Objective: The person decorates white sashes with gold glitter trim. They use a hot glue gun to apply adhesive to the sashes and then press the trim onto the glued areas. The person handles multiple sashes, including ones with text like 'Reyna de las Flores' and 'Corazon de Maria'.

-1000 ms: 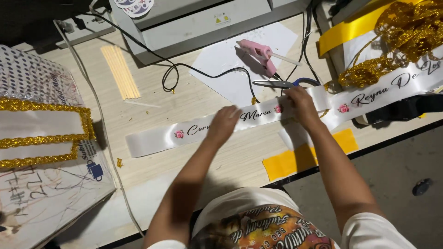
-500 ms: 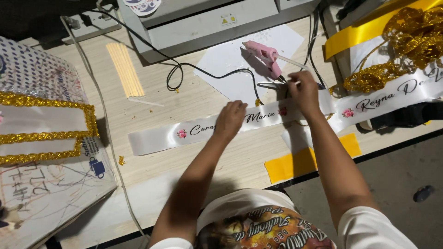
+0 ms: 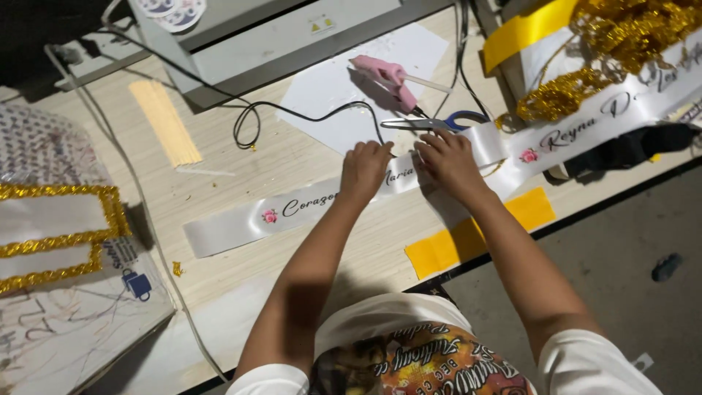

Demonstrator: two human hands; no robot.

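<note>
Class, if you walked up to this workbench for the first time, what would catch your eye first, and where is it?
Both hands, left hand and right hand, press on a long white satin sash across the wooden table. Behind them a pink glue gun lies on white paper; gold tinsel trim glitters at top right.

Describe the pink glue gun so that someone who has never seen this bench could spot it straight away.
Start at the grey machine along the far edge of the wooden table. Just in front of it lies a white sheet of paper, and the glue gun rests on that sheet, beyond both hands. It is the only pink tool there, with a pale glue stick poking from its back, unlike the blue-handled scissors beside it.
</note>
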